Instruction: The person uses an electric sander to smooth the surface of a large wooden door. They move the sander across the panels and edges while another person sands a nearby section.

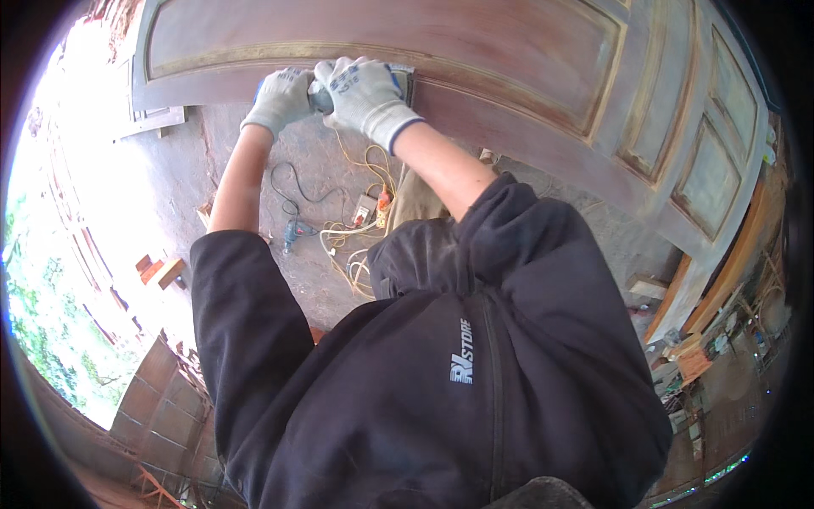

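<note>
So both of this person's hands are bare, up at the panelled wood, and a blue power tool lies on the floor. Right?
Not bare: the head view shows pale gloves on the left hand and the right hand. The rest stands: both are up at the panelled wood, and a blue power tool lies on the floor.

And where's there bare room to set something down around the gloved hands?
The door has a long recessed panel that looks bare inside its moulding; the floor left of the left forearm, between door and wooden blocks, looks mostly bare, though glare hides part. Right of that forearm it's crowded: drill, socket box, tangled cords.
</note>
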`<action>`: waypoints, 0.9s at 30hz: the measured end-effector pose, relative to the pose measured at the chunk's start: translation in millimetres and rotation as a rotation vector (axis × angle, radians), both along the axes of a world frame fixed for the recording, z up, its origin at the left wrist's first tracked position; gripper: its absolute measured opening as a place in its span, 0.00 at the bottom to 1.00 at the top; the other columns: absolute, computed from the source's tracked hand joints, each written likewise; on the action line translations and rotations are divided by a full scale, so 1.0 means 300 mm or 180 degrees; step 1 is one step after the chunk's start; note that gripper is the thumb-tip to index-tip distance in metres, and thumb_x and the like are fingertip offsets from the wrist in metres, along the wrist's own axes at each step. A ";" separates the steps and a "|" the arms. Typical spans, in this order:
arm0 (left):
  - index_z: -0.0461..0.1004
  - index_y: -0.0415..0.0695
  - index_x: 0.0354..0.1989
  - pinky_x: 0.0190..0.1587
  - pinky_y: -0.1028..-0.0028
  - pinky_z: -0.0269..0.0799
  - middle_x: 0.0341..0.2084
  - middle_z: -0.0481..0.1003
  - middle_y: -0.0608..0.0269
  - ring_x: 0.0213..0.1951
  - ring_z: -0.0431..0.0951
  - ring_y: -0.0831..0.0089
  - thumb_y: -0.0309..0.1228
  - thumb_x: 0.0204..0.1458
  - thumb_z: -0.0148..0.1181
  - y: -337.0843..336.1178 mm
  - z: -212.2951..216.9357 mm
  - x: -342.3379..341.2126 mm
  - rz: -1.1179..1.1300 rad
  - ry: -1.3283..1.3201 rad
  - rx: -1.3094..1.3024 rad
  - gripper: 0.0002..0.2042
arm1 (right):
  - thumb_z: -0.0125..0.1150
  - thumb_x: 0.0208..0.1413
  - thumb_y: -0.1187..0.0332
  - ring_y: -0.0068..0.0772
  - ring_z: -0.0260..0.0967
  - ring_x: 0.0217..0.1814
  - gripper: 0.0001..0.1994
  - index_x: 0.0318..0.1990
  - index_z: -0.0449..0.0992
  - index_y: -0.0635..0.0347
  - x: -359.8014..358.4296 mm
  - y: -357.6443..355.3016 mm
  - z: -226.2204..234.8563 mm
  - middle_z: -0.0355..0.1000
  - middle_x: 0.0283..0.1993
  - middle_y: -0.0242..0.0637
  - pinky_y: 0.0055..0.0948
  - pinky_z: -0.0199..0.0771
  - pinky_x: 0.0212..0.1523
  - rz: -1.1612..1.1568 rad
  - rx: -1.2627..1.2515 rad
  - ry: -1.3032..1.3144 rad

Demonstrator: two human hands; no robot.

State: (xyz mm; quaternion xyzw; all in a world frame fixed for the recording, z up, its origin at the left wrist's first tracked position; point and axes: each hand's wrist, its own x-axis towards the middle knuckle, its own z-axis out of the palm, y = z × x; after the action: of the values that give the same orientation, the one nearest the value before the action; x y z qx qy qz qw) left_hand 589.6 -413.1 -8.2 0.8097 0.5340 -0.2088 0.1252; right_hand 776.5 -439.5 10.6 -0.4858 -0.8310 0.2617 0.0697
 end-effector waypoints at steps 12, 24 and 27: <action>0.67 0.39 0.63 0.47 0.60 0.76 0.45 0.80 0.52 0.47 0.82 0.59 0.37 0.51 0.60 -0.372 -0.004 0.867 -0.0518 -0.1069 -0.0299 0.29 | 0.76 0.37 0.49 0.42 0.65 0.62 0.35 0.55 0.71 0.48 0.858 -0.409 0.045 0.69 0.54 0.35 0.47 0.64 0.65 -0.0321 0.0570 -0.0242; 0.41 0.35 0.74 0.52 0.54 0.73 0.48 0.75 0.33 0.50 0.78 0.43 0.36 0.51 0.57 -0.548 -0.032 0.861 0.2411 -0.2974 -0.0560 0.44 | 0.82 0.28 0.67 0.64 0.41 0.76 0.62 0.75 0.47 0.54 0.716 -0.204 0.043 0.40 0.74 0.61 0.50 0.48 0.75 -0.0471 -0.0053 0.0339; 0.35 0.33 0.74 0.61 0.54 0.67 0.57 0.67 0.24 0.58 0.71 0.36 0.38 0.55 0.56 -0.501 -0.015 0.715 0.3323 -0.3329 -0.0478 0.45 | 0.82 0.27 0.69 0.63 0.40 0.77 0.63 0.75 0.46 0.55 0.510 -0.037 -0.026 0.41 0.74 0.62 0.48 0.47 0.76 0.0202 -0.0113 0.0536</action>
State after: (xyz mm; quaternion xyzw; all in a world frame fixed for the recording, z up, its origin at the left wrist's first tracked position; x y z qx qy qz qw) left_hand 804.2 -563.2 -12.6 0.4335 0.7043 0.2548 0.5011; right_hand 929.3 -450.6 2.9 -0.4367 -0.8325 0.3184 0.1223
